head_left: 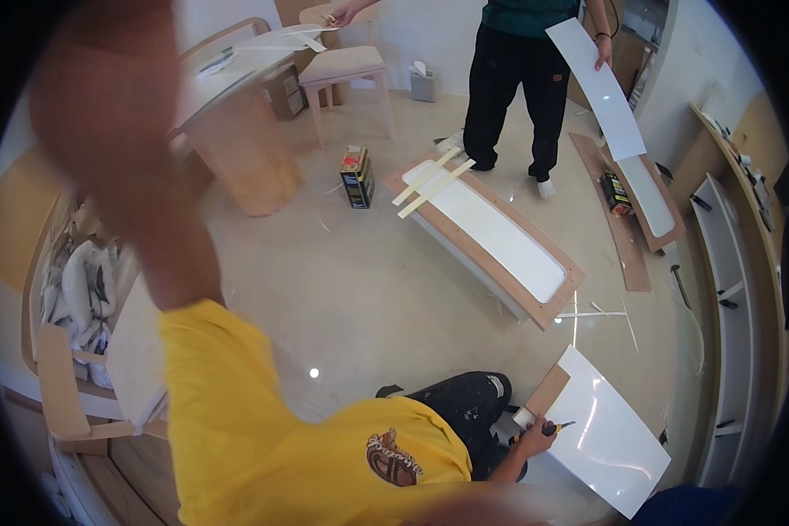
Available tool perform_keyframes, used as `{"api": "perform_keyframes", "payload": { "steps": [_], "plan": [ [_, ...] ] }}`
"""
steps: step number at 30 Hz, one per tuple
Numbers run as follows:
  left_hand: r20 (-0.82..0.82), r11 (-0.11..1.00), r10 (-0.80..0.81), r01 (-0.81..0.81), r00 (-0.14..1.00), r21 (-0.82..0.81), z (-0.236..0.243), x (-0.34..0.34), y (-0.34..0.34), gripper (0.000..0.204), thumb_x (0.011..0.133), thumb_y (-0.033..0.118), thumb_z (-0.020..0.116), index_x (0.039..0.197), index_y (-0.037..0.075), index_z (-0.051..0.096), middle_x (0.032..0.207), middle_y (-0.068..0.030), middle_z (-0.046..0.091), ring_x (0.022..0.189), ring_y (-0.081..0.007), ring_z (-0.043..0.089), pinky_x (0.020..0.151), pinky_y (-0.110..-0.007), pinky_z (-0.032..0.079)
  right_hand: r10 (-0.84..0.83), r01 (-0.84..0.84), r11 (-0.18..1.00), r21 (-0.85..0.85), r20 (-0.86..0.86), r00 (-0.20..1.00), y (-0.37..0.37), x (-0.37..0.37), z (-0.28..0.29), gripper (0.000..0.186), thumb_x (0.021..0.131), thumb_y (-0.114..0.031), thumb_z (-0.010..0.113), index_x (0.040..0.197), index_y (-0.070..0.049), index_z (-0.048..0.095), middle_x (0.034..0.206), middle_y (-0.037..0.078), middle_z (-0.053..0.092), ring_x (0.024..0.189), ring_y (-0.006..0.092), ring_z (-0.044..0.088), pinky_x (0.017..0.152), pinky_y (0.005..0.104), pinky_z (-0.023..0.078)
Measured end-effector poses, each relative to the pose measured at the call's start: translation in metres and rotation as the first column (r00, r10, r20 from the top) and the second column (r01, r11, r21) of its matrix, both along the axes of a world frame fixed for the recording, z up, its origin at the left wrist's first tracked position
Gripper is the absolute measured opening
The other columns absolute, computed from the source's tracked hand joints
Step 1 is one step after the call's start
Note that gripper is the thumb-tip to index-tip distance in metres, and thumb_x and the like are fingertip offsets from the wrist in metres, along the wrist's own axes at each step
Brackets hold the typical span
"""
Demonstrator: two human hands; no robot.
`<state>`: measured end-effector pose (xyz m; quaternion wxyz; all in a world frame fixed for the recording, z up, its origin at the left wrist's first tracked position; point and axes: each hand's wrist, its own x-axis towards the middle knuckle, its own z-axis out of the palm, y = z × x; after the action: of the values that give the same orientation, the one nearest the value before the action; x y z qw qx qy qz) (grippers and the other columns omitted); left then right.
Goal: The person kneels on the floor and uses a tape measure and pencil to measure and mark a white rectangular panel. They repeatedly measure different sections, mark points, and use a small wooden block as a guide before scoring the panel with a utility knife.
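My left arm rises large and blurred along the left side, close to the camera. My left hand [105,114] is smeared by motion and its fingers do not show clearly. My right hand [528,441] is closed around a yellow-and-black utility knife [550,429], its tip pointing right over a glossy white panel [609,438]. A brown wooden piece [548,391] lies at that panel's upper left edge, beside my knees.
A wood-framed white piece [491,228] lies ahead with two pale strips [428,182] across it. A tin can [357,178] stands left of it. Beyond, a co-worker [522,79] holds a long white sheet [600,92]. Shelving [728,324] is at right, a chair [342,66] behind.
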<state>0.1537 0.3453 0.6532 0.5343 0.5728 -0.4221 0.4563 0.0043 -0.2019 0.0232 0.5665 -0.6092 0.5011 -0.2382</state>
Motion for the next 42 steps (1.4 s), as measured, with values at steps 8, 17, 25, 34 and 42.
{"api": "perform_keyframes", "payload": {
  "steps": [8,17,25,34,42],
  "plan": [
    [-0.980,0.956,0.189,-0.239,0.059,0.170,-0.484,0.057,-0.098,0.018,0.100,0.013,0.067,0.113,0.003,0.075,0.100,-0.0036,0.076,0.089,-0.0116,0.067,0.080,-0.030,0.053,0.001,0.002,1.000,-0.029,0.106,0.994,0.004,0.004,-0.005,0.039,0.090,-0.015,0.077,0.117,0.002,0.056,0.091,0.007,0.063,0.059,0.0136,0.059,0.047,0.0275,0.047],
    [-0.993,0.903,0.053,0.421,0.101,0.091,-0.624,0.014,-0.382,0.057,0.091,0.028,0.079,0.135,-0.004,0.061,0.126,-0.0256,0.069,0.103,-0.0327,0.073,0.091,-0.038,0.057,-0.035,0.036,0.999,-0.009,0.084,0.996,0.012,-0.001,-0.006,0.043,0.093,-0.011,0.077,0.129,0.000,0.056,0.098,0.007,0.066,0.072,0.0147,0.062,0.055,0.0290,0.051],
    [-0.986,0.867,-0.001,0.492,-0.165,-0.083,-0.622,0.025,-0.474,0.092,0.092,0.029,0.084,0.158,-0.003,0.028,0.139,-0.0230,0.056,0.112,-0.0270,0.066,0.089,-0.036,0.059,-0.088,0.084,0.996,-0.036,-0.118,0.989,0.032,0.009,0.025,0.035,0.089,-0.016,0.083,0.114,0.001,0.066,0.090,0.011,0.074,0.072,0.0157,0.069,0.067,0.0334,0.055],
    [-0.953,0.903,0.043,0.420,-0.299,-0.092,-0.606,0.014,-0.492,0.068,0.100,0.026,0.075,0.151,-0.003,0.041,0.130,-0.0159,0.063,0.115,-0.0225,0.065,0.096,-0.035,0.055,-0.034,0.030,0.997,-0.065,-0.067,0.997,0.025,0.013,0.047,0.031,0.092,-0.012,0.081,0.113,0.001,0.064,0.096,0.009,0.077,0.079,0.0119,0.069,0.073,0.0275,0.055],
    [-0.943,0.908,0.054,0.409,-0.327,-0.090,-0.611,0.006,-0.493,0.050,0.105,0.023,0.069,0.143,-0.002,0.049,0.132,-0.0140,0.063,0.118,-0.0205,0.063,0.101,-0.035,0.053,-0.049,0.049,0.997,0.062,-0.009,0.999,0.027,0.010,0.046,0.030,0.092,-0.008,0.081,0.114,0.001,0.064,0.099,0.010,0.078,0.088,0.0113,0.070,0.082,0.0282,0.056]
  ]
}}
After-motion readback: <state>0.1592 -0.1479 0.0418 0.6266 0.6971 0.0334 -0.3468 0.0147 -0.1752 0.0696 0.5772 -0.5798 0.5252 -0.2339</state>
